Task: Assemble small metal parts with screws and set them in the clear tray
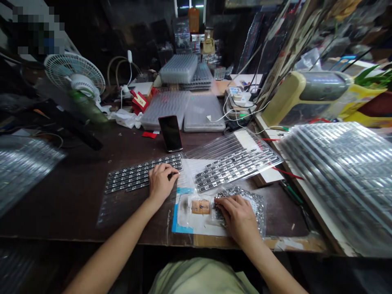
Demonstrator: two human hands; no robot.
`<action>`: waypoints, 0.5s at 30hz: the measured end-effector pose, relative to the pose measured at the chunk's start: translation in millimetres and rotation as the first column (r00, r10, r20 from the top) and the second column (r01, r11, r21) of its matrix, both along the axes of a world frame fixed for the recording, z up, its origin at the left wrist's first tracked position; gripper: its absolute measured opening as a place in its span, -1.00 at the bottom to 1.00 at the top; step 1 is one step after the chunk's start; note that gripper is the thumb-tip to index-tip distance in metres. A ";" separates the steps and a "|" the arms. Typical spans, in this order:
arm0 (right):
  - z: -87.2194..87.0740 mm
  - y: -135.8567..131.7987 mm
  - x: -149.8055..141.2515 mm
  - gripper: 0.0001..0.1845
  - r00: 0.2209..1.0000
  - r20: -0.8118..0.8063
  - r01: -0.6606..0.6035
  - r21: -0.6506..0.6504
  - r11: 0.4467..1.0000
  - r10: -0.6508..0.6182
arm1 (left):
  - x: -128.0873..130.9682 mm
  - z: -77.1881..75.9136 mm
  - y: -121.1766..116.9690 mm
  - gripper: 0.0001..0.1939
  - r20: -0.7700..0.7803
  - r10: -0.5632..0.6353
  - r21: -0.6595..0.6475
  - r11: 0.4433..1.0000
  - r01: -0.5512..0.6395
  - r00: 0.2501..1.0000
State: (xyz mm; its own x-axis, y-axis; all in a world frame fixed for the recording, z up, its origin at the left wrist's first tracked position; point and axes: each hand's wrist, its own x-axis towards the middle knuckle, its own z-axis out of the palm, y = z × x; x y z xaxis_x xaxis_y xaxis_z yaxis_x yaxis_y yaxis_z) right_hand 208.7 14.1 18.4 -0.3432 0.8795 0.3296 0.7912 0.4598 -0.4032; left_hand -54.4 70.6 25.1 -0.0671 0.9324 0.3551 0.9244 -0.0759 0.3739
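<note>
My left hand [162, 181] rests over the right end of a clear ribbed tray [113, 210] that carries rows of small black-and-silver connector-like parts [134, 172]. Its thumb and index finger are pinched together; what lies between them is too small to make out. On the right, my right hand [240, 216] reaches onto a heap of tiny metal parts [259, 208] in a clear plastic bag, fingertips bunched at the heap's left edge. Whatever those fingers hold is hidden. Between the hands sits a small clear container with a brown block [201, 207].
A second ribbed tray [211, 153] of similar parts lies ahead. A phone [170, 133] stands upright behind the trays. Stacked trays [339, 179] fill the right side, and green-handled pliers [290, 192] lie beside them. A fan [76, 75] stands at the back left.
</note>
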 end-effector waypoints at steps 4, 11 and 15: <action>1.3 3.3 -0.5 -0.85 1.000 0.001 -0.001 -0.017 1.000 0.001 | -22.6 -3.2 -8.9 -0.90 -0.099 0.052 0.018 0.999 -0.051 0.994; 2.0 7.5 0.2 -0.80 0.998 0.000 -0.065 -0.092 0.994 0.066 | 23.9 7.7 1.9 -0.88 -0.032 -0.175 -0.037 0.984 0.174 0.984; 5.5 5.5 -5.5 -0.87 1.000 0.000 -0.022 -0.084 0.996 0.022 | 59.0 10.0 22.9 -0.87 0.023 -0.256 -0.098 0.962 0.257 0.966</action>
